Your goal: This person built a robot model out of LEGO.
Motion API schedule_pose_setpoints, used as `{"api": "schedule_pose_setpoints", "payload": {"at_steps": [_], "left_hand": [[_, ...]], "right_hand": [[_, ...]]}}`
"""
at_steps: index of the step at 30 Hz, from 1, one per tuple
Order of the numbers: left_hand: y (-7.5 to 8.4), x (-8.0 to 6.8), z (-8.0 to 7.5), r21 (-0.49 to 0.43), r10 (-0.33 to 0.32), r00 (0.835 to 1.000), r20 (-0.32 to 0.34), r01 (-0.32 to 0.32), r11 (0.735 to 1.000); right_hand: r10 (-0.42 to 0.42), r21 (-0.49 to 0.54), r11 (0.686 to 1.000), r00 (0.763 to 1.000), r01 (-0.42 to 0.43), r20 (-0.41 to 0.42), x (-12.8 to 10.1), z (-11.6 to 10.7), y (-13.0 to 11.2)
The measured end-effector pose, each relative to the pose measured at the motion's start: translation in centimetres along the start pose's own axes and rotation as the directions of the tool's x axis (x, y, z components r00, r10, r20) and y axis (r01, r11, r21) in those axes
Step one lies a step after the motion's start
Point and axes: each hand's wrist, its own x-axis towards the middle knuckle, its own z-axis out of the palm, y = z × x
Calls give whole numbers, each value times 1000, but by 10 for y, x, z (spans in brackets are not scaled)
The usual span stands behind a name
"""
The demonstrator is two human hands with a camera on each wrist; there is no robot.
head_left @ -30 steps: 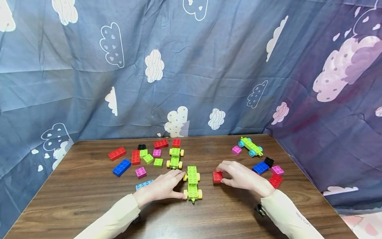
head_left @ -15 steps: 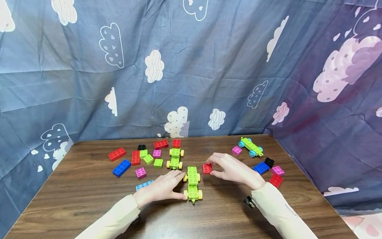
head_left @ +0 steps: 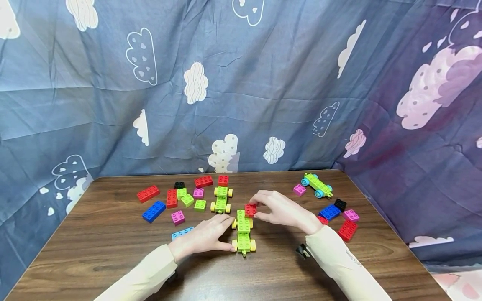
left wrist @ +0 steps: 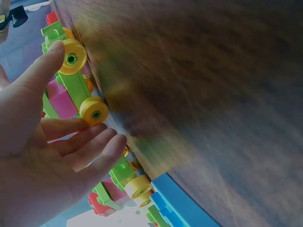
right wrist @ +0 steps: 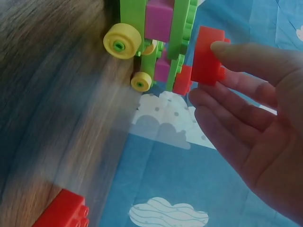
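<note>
A small red brick [head_left: 250, 210] is pinched between the thumb and fingertips of the right hand [head_left: 280, 211] and sits at the far end of a long green wheeled chassis [head_left: 243, 231], touching or just above its studs; the right wrist view shows the brick [right wrist: 207, 56] close against the green plates. The chassis stands on its yellow wheels near the middle front of the wooden table [head_left: 94, 259]. The left hand [head_left: 205, 236] lies beside the chassis on its left, fingers relaxed and nearly straight, with the thumb tip on a near yellow wheel [left wrist: 72, 56] and the fingertips by the next wheel; it braces the chassis without closing round it.

Just behind stands a shorter green chassis with yellow wheels [head_left: 221, 199]. To its left lie loose bricks: red [head_left: 148, 193], blue [head_left: 153, 211], pink [head_left: 177, 217], green [head_left: 200, 205] and a light blue plate [head_left: 182, 232]. On the right side are a green chassis with blue wheels [head_left: 316, 185], a pink brick [head_left: 299, 190], and blue [head_left: 329, 211], black [head_left: 340, 204] and red [head_left: 347, 230] bricks. A blue cloud-print cloth [head_left: 241, 83] hangs behind the table.
</note>
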Motion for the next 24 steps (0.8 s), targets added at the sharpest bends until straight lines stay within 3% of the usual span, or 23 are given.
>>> {"api": "schedule_pose_setpoints", "payload": {"at_steps": [24], "left_hand": [[0,1,0,-13,-18,1000,15,18,1000]], "right_hand": [[-15,20,1000,999,14,45,13,11,-2]]}}
